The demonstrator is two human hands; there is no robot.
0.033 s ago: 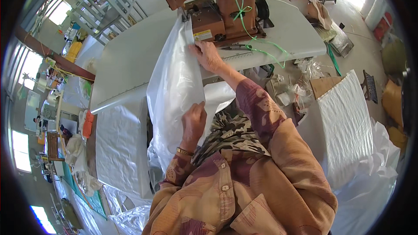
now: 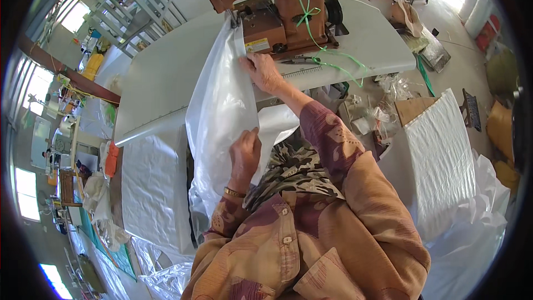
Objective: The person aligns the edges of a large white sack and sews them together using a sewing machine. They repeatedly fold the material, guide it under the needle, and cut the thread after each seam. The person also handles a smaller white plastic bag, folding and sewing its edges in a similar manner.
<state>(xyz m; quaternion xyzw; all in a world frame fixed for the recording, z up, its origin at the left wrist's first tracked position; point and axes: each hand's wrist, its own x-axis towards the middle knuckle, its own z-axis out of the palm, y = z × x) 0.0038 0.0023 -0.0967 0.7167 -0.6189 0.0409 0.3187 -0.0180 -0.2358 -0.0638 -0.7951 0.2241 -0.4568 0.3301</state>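
Note:
A brown sewing machine [image 2: 302, 8] stands on a pale table. From under its needle area a long translucent white plastic sheet [image 2: 222, 111] runs down over the table's front edge toward my lap. My right hand [image 2: 263, 71] pinches the sheet's right edge just below the machine. Lower down, near my lap, my left hand [image 2: 244, 155] is closed on the same edge, so the edge is stretched between both hands. The needle and the spot where it meets the plastic are too small to make out.
Green string [image 2: 308, 18] hangs from the machine's knob across the tabletop [image 2: 161, 72]. Small snips [image 2: 300, 60] lie beside the machine's base. Stacks of silvery-white sheets stand at the left [image 2: 152, 189] and right [image 2: 441, 161]. Plastic scraps [image 2: 388, 91] litter the floor at right.
My left hand has risen very slightly along the sheet, and the sheet's edge has shifted a little to the left. Both hands keep their grip.

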